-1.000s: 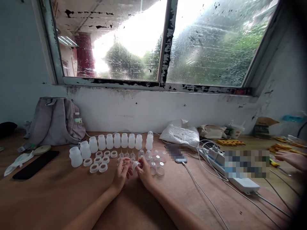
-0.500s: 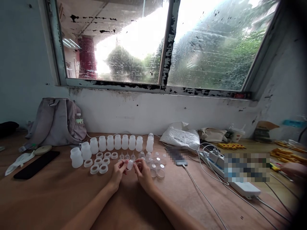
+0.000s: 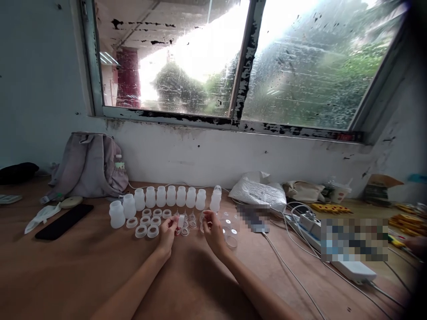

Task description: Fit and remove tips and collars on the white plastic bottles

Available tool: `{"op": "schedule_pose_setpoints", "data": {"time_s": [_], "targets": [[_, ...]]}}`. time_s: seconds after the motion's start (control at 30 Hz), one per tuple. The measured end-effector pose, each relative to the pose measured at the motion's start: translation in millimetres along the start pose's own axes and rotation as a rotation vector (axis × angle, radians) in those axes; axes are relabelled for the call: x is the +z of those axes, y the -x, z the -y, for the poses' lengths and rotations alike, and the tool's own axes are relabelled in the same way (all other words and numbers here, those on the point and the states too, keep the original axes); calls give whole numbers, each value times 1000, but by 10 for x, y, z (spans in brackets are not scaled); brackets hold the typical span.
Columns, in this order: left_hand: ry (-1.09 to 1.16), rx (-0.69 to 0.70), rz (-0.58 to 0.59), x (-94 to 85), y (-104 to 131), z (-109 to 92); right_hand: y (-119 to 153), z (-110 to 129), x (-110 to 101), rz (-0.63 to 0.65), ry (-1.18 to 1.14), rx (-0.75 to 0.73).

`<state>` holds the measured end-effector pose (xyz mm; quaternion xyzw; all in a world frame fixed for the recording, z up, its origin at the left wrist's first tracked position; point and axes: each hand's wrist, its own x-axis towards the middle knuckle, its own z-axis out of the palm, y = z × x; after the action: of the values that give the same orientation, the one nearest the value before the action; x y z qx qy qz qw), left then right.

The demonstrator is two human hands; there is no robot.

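My left hand (image 3: 167, 229) is closed, pinching a whitish screw ring (image 3: 181, 220) held on edge above the table. To the right, my right hand (image 3: 213, 229) has its fingers drawn together at a clear dome cap (image 3: 202, 218), which they partly cover. Between the hands, clear bottle nipples (image 3: 192, 218) stand on the table. Several white screw rings (image 3: 153, 231) lie left of my left hand. Behind them runs a row of frosted baby bottles (image 3: 161, 196). One capped bottle (image 3: 215, 200) stands apart at the right end. More clear caps (image 3: 231, 242) lie beside my right hand.
A grey backpack (image 3: 90, 166) and a black flat case (image 3: 65, 222) are at the left. On the right lie a silvery bag (image 3: 258, 191), a phone with a cable, a white power strip (image 3: 353, 269) and yellow parts (image 3: 330, 208). Another person's hand (image 3: 416, 244) shows at the right edge.
My hands have come apart. The left keeps the whitish ring, while the right has moved right and away to a clear cap. The view has shifted slightly left.
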<state>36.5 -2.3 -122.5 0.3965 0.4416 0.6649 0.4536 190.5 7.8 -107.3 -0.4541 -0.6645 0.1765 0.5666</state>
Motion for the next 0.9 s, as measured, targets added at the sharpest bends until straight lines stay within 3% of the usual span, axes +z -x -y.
{"op": "schedule_pose_setpoints", "data": {"time_s": [0.2,0.3,0.4,0.7,0.9], "targets": [[40,-12,-16,-5,-11,-20,-572,-206,93,-48,97,-11],[36,-4,-36,-15,-32,-12,-835,-369,165,-74,149,167],[21,-7,-53,-36,-64,8,-991,-513,223,-88,158,251],[12,-38,-67,-53,-64,-9,-1119,-791,345,-27,82,346],[9,-37,-72,-50,-78,-6,-1061,-772,358,-47,96,321]]}}
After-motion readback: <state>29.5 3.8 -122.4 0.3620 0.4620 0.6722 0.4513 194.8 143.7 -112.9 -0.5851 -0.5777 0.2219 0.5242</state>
